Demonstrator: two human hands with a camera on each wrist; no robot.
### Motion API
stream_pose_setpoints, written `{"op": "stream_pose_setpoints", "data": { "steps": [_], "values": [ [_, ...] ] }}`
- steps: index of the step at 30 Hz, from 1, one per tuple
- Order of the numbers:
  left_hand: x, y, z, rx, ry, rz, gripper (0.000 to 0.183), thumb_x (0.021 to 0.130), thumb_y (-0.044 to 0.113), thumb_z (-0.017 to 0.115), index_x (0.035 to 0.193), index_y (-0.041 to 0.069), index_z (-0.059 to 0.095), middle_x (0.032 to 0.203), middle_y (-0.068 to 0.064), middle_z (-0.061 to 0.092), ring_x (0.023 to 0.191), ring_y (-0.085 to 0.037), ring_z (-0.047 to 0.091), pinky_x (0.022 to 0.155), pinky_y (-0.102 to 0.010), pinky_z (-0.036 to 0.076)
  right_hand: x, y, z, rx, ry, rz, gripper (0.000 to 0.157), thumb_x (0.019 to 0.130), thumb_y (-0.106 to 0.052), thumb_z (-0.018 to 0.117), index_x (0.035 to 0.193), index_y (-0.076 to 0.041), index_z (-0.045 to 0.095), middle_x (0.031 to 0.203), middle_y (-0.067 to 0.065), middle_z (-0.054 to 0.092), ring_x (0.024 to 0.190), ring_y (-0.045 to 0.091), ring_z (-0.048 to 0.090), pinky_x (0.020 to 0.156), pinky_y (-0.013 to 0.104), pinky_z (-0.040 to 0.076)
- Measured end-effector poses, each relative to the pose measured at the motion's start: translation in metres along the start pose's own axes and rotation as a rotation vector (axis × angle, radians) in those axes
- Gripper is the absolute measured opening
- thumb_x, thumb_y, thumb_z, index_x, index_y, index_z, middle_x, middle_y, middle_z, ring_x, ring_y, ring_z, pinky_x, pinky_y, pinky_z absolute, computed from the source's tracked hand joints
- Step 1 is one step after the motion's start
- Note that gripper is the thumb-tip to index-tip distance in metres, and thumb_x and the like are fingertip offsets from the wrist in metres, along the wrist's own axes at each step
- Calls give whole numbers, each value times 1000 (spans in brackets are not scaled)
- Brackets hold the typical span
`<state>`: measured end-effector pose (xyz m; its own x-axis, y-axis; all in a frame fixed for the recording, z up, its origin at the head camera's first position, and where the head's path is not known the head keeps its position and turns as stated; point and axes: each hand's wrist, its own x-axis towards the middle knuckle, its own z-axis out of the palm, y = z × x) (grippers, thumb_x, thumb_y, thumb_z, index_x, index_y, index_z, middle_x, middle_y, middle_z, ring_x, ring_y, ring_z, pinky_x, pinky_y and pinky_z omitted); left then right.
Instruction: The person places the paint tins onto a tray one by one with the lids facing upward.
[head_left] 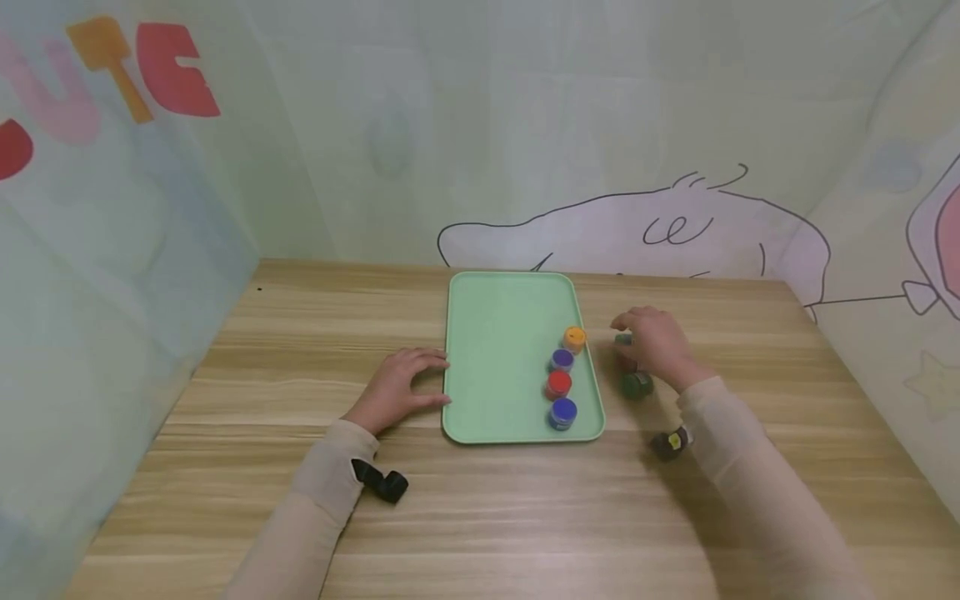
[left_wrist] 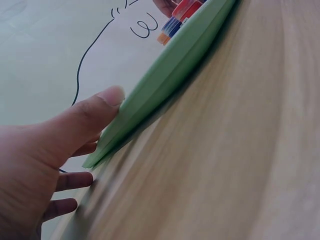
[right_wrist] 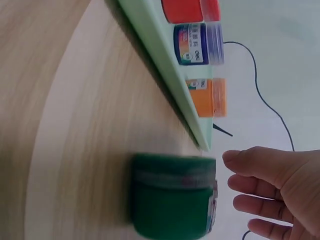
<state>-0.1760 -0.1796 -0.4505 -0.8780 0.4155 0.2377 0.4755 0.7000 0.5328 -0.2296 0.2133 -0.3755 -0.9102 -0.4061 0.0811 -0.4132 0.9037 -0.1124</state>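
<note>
My left hand touches the left rim of a light green tray, thumb and fingers spread along it. Along the tray's right side stand an orange paint jar, a purple one, a red one and a blue one. Right of the tray, my right hand reaches over further jars, its fingers loosely extended and holding nothing. A dark green jar is close by the fingers in the right wrist view. Another jar with a greenish top is partly hidden by the hand.
The wooden table meets a printed cloth backdrop behind and at both sides. Black wrist cameras hang at the left sleeve and the right sleeve.
</note>
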Motion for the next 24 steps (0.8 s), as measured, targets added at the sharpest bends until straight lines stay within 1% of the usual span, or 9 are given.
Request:
{"op": "stream_pose_setpoints", "data": {
  "steps": [2,6,12,18,24],
  "values": [
    [0,0,0,-1,0,-1,52,76,36,80,119,11,67,131,-8,61,126,-30,52,108,-53,37,-1,2,-1,-26,-12,-5,32,83,-15,74,110,2,67,108,19,69,101,37,62,89,52,50],
    [0,0,0,-1,-3,-1,51,76,37,80,119,11,66,131,-7,61,127,-30,52,109,-53,37,-3,7,-3,-42,-34,-11,35,82,-16,74,111,2,65,110,20,68,103,38,61,90,55,48],
    [0,0,-1,0,0,4,51,76,37,80,119,11,66,131,-7,61,127,-30,52,109,-53,37,-5,11,-9,-67,-82,-2,35,83,-16,74,112,1,65,111,20,67,103,38,60,90,55,48],
    [0,1,-1,-5,1,1,52,76,37,79,119,11,66,132,-7,61,127,-30,52,111,-54,34,-3,17,-9,-72,-119,-5,34,84,-16,72,112,2,65,109,19,67,102,38,61,90,56,48],
    [0,2,-1,1,0,-1,52,76,38,79,119,12,66,132,-7,61,127,-30,52,108,-54,37,0,21,-8,-65,-141,-10,31,83,-14,72,110,0,66,108,19,68,102,38,61,90,56,48]
  ]
}}
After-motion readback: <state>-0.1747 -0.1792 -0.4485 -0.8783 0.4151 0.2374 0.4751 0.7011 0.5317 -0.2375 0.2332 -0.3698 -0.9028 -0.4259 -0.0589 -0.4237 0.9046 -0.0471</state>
